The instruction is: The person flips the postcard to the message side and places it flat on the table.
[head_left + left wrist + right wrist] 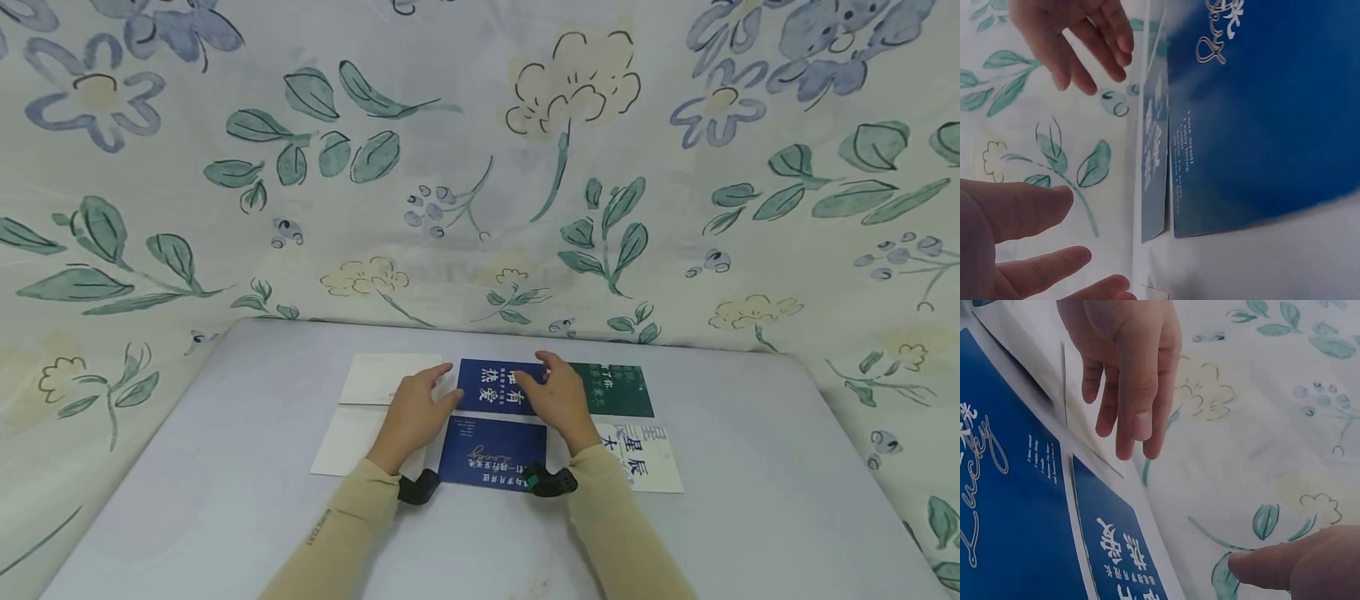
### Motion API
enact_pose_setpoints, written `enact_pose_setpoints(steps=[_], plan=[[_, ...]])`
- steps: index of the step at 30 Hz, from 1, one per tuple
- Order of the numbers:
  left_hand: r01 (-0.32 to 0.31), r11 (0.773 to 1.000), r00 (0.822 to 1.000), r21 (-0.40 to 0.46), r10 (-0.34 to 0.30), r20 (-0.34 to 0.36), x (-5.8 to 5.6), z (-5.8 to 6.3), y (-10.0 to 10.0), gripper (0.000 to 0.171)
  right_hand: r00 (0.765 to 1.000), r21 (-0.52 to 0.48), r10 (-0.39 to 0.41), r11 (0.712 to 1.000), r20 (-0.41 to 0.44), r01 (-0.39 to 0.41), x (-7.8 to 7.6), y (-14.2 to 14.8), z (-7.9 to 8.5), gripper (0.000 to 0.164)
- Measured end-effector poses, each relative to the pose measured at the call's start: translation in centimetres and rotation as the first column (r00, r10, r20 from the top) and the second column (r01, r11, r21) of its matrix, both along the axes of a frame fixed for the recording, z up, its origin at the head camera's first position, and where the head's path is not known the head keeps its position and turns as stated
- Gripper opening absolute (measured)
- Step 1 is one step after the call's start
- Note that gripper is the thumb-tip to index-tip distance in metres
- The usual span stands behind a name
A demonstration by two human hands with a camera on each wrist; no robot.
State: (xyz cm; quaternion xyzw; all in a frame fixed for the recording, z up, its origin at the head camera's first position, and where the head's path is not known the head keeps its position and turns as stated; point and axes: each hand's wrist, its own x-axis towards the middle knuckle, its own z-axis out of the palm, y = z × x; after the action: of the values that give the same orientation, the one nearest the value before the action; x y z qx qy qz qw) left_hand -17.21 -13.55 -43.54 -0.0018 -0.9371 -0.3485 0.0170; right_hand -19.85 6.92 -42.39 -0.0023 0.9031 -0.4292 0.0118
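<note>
In the head view, my left hand (416, 408) hovers between a far white card (375, 379) and a far blue card (487, 387) with white characters. Its fingers are spread and hold nothing. My right hand (561, 402) faces it from the other side, over the blue card's right part and beside a green card (622, 392), fingers loosely bent with nothing between them. Closer to me lies a second blue card (487, 450) with "Lucky" lettering, also large in the left wrist view. Both wrist views show the thumbs and fingers apart from the cards.
A near white card (345, 442) lies partly under the left forearm. At the near right is a white card with blue characters (656, 462), partly covered by the right arm. The cards lie on a white table (765, 467) backed by a floral cloth (465, 275).
</note>
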Motion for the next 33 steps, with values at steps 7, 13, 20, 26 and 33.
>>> enact_pose_setpoints(steps=[7, 13, 20, 26, 33], plan=[[0.034, 0.998, 0.999, -0.047, -0.034, -0.007, 0.1, -0.6, 0.2, 0.055, 0.999, 0.029, 0.000, 1.000, 0.044, -0.002, 0.0, 0.1, -0.4, 0.058], [0.032, 0.997, 0.999, -0.073, -0.033, -0.003, 0.2, -0.7, 0.2, 0.055, 0.999, 0.052, 0.007, 0.999, 0.051, -0.010, -0.2, 0.0, -0.9, 0.056], [0.043, 0.997, 0.999, -0.069, -0.043, -0.008, 0.3, -0.6, 0.3, 0.052, 0.999, 0.059, 0.001, 0.998, 0.045, -0.004, -0.3, 0.0, -1.3, 0.055], [0.057, 0.996, 0.998, -0.071, -0.058, -0.019, 0.3, -0.7, 0.4, 0.050, 0.999, 0.071, -0.001, 0.997, 0.044, -0.002, -0.3, 0.0, -1.3, 0.055], [0.071, 0.996, 0.997, -0.059, -0.069, 0.038, 0.4, -0.8, 0.7, 0.052, 1.000, 0.067, -0.004, 0.998, 0.030, 0.002, -0.3, 0.1, -1.5, 0.053]])
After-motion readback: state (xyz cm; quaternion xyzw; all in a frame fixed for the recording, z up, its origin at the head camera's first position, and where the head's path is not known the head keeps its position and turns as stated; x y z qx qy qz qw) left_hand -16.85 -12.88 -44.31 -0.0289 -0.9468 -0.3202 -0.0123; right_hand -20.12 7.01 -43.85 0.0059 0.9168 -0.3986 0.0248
